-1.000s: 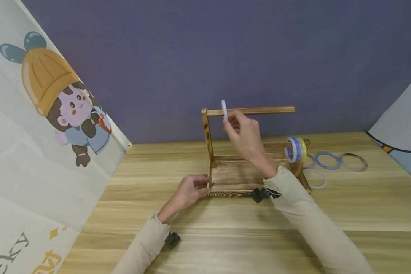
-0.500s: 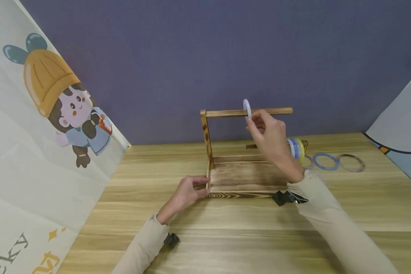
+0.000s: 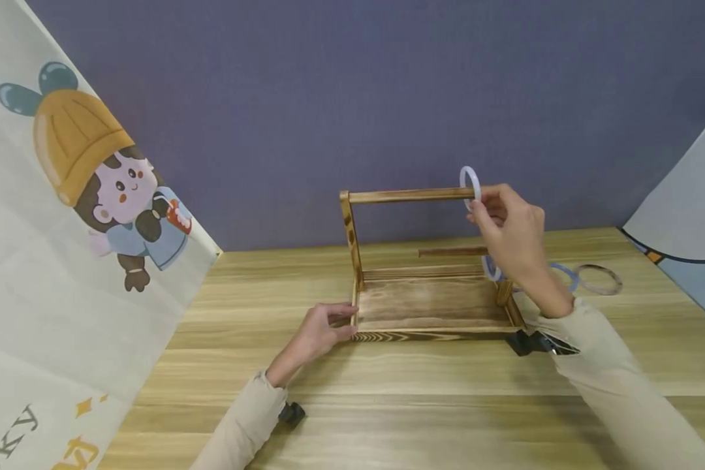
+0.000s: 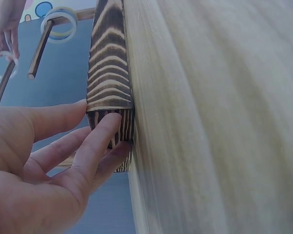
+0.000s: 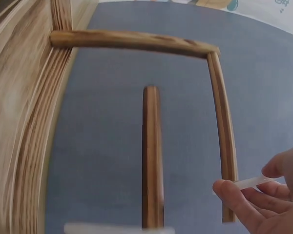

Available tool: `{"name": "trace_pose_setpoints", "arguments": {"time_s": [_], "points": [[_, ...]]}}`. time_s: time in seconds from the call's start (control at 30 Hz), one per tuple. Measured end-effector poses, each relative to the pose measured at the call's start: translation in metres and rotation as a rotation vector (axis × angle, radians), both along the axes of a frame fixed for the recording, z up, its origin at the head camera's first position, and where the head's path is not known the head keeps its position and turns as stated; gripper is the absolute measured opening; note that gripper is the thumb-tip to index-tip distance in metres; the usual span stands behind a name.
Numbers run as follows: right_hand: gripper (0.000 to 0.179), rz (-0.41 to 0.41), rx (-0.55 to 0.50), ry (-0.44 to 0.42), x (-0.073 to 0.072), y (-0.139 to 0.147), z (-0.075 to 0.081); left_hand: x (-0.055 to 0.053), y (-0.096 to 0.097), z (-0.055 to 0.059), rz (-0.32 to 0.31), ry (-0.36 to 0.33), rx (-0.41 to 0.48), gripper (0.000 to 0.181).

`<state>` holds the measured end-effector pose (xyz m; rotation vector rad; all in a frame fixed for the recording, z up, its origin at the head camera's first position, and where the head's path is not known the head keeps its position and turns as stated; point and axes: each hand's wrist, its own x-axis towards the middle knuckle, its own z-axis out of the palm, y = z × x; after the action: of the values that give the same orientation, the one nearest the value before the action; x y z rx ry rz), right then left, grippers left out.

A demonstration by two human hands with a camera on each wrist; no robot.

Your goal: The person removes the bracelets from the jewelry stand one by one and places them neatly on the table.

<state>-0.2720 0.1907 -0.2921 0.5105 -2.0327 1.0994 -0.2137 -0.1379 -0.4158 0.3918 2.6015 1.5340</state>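
Observation:
My right hand (image 3: 514, 238) pinches a white bangle (image 3: 476, 183) between thumb and fingers. The bangle encircles the upper bar (image 3: 411, 195) of a wooden bangle rack (image 3: 431, 303), close to that bar's free end. In the right wrist view a short stretch of bar (image 5: 228, 214) shows past the bangle. My left hand (image 3: 314, 334) holds the front left corner of the rack's base; in the left wrist view its fingers (image 4: 95, 144) lie on the striped end face, the thumb on an adjoining side. Several bangles (image 3: 490, 269) hang on the lower bar (image 3: 446, 252), partly hidden behind my right hand.
To the right of the rack, a blue bangle (image 3: 571, 277) and a brownish one (image 3: 600, 279) lie on the wood-grain table (image 3: 435, 405). A dark blue-grey panel (image 3: 305, 117) rises behind. A white printed sheet (image 3: 53, 313) borders the left side.
My right hand has moved right, sliding the white bangle along the upper bar from near the left post toward the free end. The left hand stays on the base corner.

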Motion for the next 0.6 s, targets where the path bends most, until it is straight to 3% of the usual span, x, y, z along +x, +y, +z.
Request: {"name": "trace_pose_setpoints", "arguments": {"time_s": [0.1, 0.6], "points": [[0.018, -0.023, -0.012, -0.005, 0.002, 0.011, 0.000, 0.000, 0.000, 0.000, 0.003, -0.006, 0.001, 0.038], [0.022, -0.088, 0.017, -0.060, -0.028, 0.104, -0.018, -0.026, 0.026, -0.002, 0.061, -0.009, -0.005, 0.039]]}}
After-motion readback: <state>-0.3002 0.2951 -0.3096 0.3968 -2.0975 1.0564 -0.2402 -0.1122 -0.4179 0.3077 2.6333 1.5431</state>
